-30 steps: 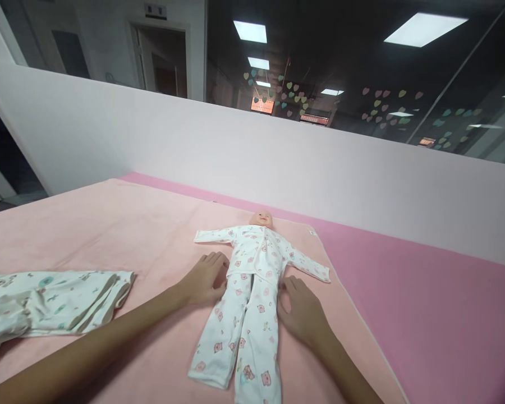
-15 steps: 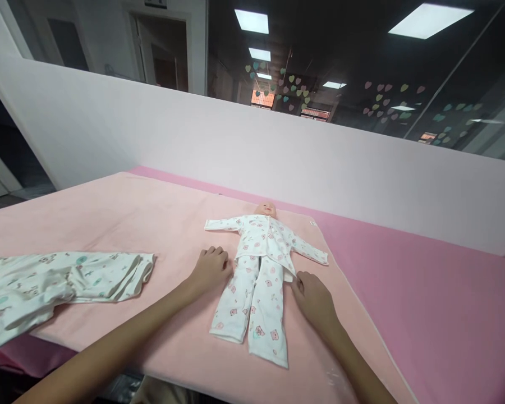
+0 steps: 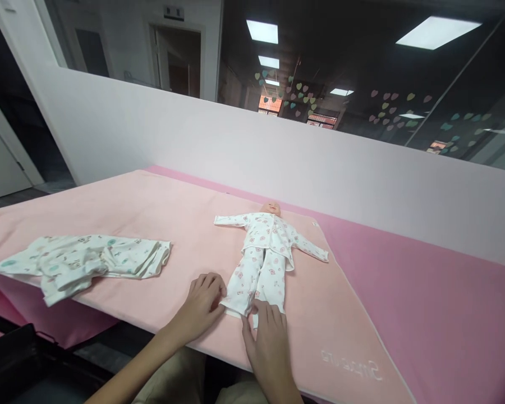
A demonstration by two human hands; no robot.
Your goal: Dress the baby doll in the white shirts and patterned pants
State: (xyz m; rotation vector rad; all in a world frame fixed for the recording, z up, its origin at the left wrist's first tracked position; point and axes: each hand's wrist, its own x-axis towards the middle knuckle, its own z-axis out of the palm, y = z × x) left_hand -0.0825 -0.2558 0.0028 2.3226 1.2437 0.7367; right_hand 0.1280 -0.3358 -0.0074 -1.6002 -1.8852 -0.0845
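A baby doll (image 3: 271,209) lies on its back on a pale pink blanket (image 3: 151,219), dressed in white printed pyjamas (image 3: 266,247) with arms spread. My left hand (image 3: 202,303) rests on the blanket beside the left trouser cuff, fingers curled and touching the hem. Over the right trouser cuff lies my right hand (image 3: 266,339), its fingers flat and stretched out on the hem. Neither hand lifts anything.
A second crumpled printed garment (image 3: 84,261) lies on the blanket at the left. The blanket covers a darker pink surface (image 3: 437,292) backed by a white partition (image 3: 278,151) with glass above. The near edge of the surface runs just below my hands.
Both hands slid from the doll's waist down along the trouser legs to the cuffs. The camera pulled back, so the doll and spare garment look farther away.
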